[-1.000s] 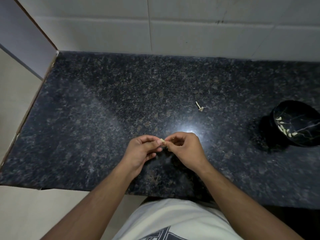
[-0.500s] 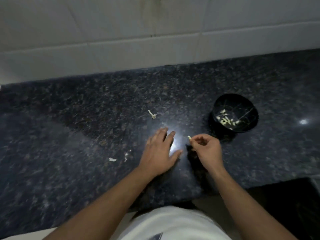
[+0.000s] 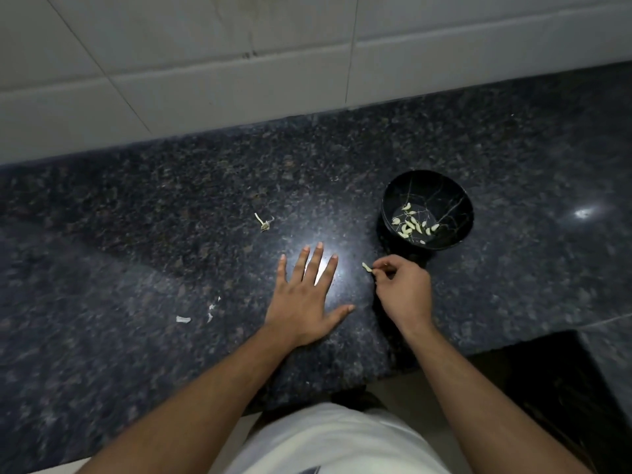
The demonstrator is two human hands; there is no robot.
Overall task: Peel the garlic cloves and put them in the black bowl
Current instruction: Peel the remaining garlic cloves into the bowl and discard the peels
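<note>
head view: garlic clove [image 3: 366, 267] pinched in right hand [image 3: 402, 291], long axis toward upper left; left hand [image 3: 305, 300] flat, fingers spread.

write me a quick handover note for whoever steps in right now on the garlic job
Left hand: open, fingers spread flat on the dark countertop.
Right hand: pinches one garlic clove at its fingertips, just short of the black bowl.
Done: several peeled cloves lie in the bowl.
Scraps: bits of skin left of the hands, a stem piece farther back.
Left: drop the held clove into the bowl. No other unpeeled cloves are in view.
</note>
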